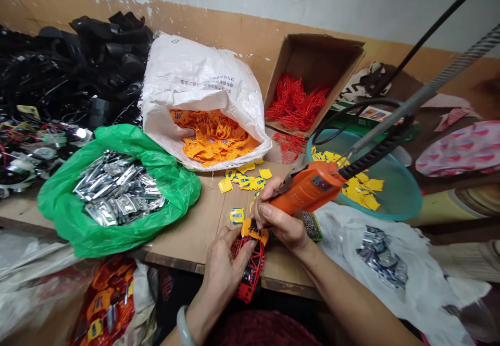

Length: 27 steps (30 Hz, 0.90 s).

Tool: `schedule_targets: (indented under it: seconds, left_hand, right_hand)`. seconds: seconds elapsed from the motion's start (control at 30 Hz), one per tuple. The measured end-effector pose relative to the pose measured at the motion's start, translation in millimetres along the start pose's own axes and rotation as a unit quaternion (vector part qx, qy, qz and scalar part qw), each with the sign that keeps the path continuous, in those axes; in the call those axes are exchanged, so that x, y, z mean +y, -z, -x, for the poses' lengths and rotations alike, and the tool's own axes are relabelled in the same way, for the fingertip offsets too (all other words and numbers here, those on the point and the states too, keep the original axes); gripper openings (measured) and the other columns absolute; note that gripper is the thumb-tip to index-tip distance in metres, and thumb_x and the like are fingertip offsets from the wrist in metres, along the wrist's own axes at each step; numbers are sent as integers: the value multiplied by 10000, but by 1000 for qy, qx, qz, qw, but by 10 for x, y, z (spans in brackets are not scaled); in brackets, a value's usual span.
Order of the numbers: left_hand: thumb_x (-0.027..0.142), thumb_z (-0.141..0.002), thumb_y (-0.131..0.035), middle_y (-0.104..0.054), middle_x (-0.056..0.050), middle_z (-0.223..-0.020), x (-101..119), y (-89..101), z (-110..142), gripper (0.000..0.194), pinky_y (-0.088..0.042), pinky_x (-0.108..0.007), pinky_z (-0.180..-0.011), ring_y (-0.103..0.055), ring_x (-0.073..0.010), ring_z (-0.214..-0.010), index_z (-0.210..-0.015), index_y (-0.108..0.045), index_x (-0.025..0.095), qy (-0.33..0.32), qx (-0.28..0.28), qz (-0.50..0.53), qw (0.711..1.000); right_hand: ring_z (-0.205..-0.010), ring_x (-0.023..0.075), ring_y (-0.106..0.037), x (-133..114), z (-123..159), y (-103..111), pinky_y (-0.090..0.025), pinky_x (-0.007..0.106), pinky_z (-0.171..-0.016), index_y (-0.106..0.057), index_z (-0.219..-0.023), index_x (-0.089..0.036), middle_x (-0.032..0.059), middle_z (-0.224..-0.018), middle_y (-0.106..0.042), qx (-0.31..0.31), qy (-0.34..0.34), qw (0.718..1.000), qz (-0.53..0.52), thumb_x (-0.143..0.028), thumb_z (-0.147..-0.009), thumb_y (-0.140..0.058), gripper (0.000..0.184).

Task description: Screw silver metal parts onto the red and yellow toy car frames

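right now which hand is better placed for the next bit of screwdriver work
Probably the right hand: it grips the orange electric screwdriver, pointed toward the red-framed toy car, which the left hand holds.

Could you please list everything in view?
Frame: one, red, centre
Screwdriver: one, orange, centre
Table: one, brown, centre
Panels: many, yellow, centre
Metal bits: many, grey, right
Bag of silver pieces: one, green, left
Sack of orange pieces: one, white, rear
Carton of red lattices: one, brown, rear
Basin of yellow pieces: one, teal, right
Plastic under shiny pieces: one, white, right
Parts heap: one, black, left
Wired parts: many, mixed, left
Bagged pieces: many, orange, lower left
Dotted cloth: one, pink, right
Cable: uncounted, black, right
Bracelet: one, pale, bottom
Left grip: one, on frame
Right grip: one, on screwdriver
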<state>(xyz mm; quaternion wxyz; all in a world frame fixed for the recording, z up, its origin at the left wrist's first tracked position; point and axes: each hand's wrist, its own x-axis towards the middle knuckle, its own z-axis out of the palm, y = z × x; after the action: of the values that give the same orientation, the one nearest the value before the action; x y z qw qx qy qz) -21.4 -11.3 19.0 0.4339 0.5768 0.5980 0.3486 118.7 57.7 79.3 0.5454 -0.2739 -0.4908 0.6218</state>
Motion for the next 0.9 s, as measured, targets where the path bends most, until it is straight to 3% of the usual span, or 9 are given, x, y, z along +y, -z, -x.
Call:
schedule_targets:
  seconds: [0.3, 0.47, 0.6, 0.7, 0.77, 0.83, 0.9]
  left_hand:
    - [412, -865, -670, -626, -76, -832, -28, -39, -15, 354, -466, -351, -702, -628, -259, -771, -1094, -792, 172, 3, 23, 50, 998]
    - [454, -836, -692, -626, -61, -805, -66, -2, 53, 476, -490, -355, -697, -609, -241, -741, -1168, -757, 119, 31, 71, 121, 990]
    - [473, -765, -769, -622, -25, -741, -99, 109, 89, 528, -476, -318, -629, -578, -198, -657, -1155, -756, 118, 53, 131, 165, 976]
    - [504, -713, -815, -652, -20, -734, -125, 192, 89, 586, -494, -304, -628, -604, -192, -660, -1147, -745, 118, 88, 169, 217, 957]
    - [516, -685, -839, -699, -38, -789, -129, 237, 87, 630, -523, -303, -658, -640, -200, -704, -1164, -723, 123, 105, 195, 263, 939]
    - [515, -672, -853, -737, -59, -855, -113, 273, 83, 645, -546, -303, -684, -667, -205, -743, -1170, -701, 136, 113, 212, 300, 923]
    - [506, -682, -851, -763, -81, -931, -82, 302, 78, 609, -569, -314, -741, -697, -219, -810, -1152, -690, 155, 110, 207, 326, 916]
  right_hand:
    - [-416, 104, -469, 61, -53, -3, -457, 281, -501, -554, -940, -244, -102, -555, -483, 12, -17, 1000, -2, -402, -799, -746, 286]
    - [-464, 124, -521, -79, -119, 124, -483, 289, -511, -605, -1012, -234, -79, -607, -537, 125, 65, 988, 64, -391, -810, -749, 293]
    - [-802, 202, -690, -261, -145, 265, -571, 374, -793, -612, -1173, -239, 11, -923, -695, 198, 126, 956, 173, -369, -826, -765, 401]
    - [-1165, 255, -633, -257, 25, 242, -507, 440, -1021, -553, -1328, -252, 88, -1282, -635, 300, 183, 902, 249, -325, -837, -759, 538]
    - [-1277, 270, -572, -139, 236, 156, -514, 441, -1025, -508, -1390, -269, 117, -1373, -578, 326, 189, 887, 268, -306, -891, -699, 536]
    - [-1245, 266, -598, 47, 457, 38, -539, 418, -1001, -564, -1350, -268, 122, -1366, -595, 231, 91, 919, 307, -308, -940, -627, 416]
    - [-1266, 278, -599, 247, 619, -86, -551, 412, -1002, -560, -1393, -261, 126, -1409, -592, 119, -27, 937, 328, -335, -951, -604, 450]
